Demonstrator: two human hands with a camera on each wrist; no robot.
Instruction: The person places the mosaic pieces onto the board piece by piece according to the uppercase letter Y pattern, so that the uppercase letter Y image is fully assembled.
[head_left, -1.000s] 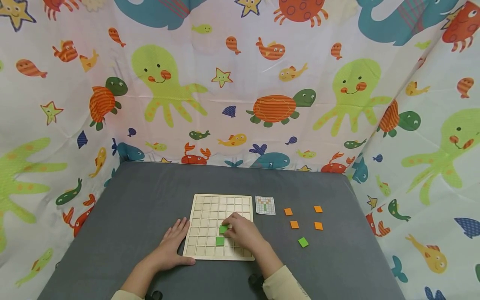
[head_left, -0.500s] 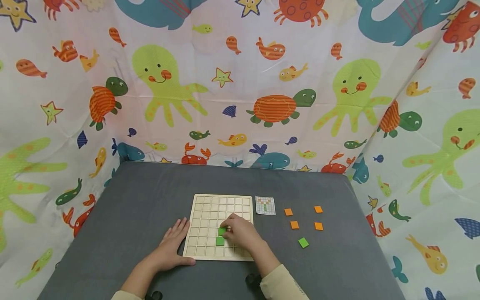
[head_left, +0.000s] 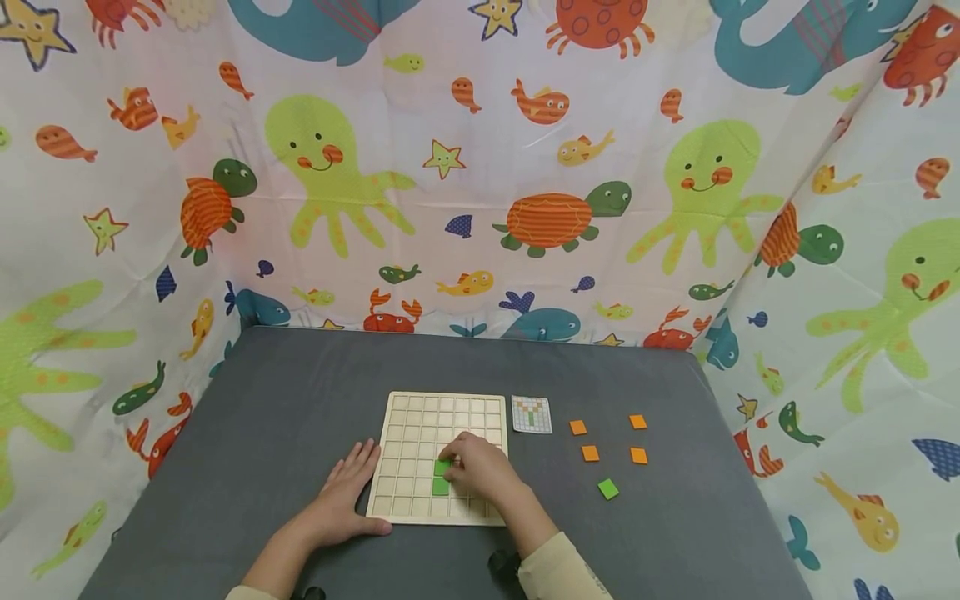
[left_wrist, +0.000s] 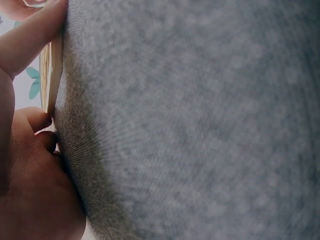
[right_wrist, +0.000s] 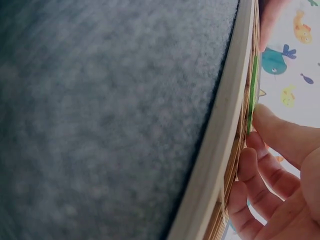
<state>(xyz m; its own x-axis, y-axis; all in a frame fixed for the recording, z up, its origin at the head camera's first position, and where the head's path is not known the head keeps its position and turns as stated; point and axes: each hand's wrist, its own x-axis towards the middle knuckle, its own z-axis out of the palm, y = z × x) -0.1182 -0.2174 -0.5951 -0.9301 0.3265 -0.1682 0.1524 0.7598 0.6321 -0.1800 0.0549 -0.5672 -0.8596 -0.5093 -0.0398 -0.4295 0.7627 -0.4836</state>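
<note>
A pale wooden grid board lies on the grey table. My left hand rests at its left side, fingers spread along the edge and thumb at the front left corner. My right hand reaches over the board, thumb and index finger pinching a green square tile low over the cells. Directly in front of that tile, a second green tile lies in a cell, partly covered by the thumb. In the right wrist view, green shows edge-on beside the thumb, just above the board's rim.
A small pattern card with a coloured grid lies right of the board. Farther right are several orange tiles and one loose green tile. A curtain printed with sea animals hangs behind the grey table.
My right hand has shifted slightly left and towards me, bringing the pinched green tile into line behind the other green tile. My left hand keeps its place at the board's edge.
</note>
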